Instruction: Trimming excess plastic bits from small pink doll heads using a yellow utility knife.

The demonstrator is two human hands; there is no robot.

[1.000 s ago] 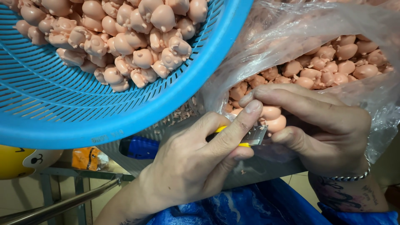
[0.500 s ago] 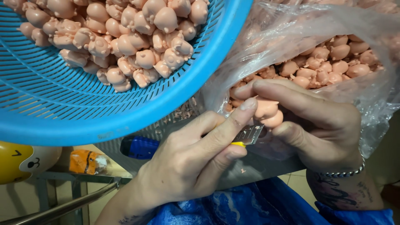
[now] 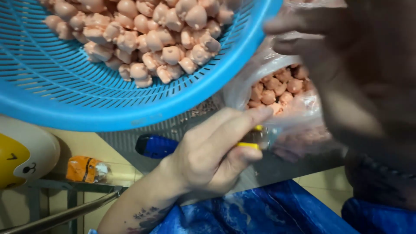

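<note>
The left hand (image 3: 208, 156) clenches a small yellow-handled cutter (image 3: 255, 139), its long axis lying roughly level and its metal tip pointing away from the palm toward the clear bag (image 3: 277, 78) of pink pieces (image 3: 277, 93). The right hand (image 3: 346, 65) is blurred above the cutter; whether it holds anything cannot be told. Above the grip hangs a blue basket (image 3: 130, 112).

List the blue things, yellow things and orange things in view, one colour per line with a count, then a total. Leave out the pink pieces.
Blue: 3 – basket, handle, cloth
Yellow: 2 – knife, round toy
Orange: 1 – packet
Total: 6
</note>
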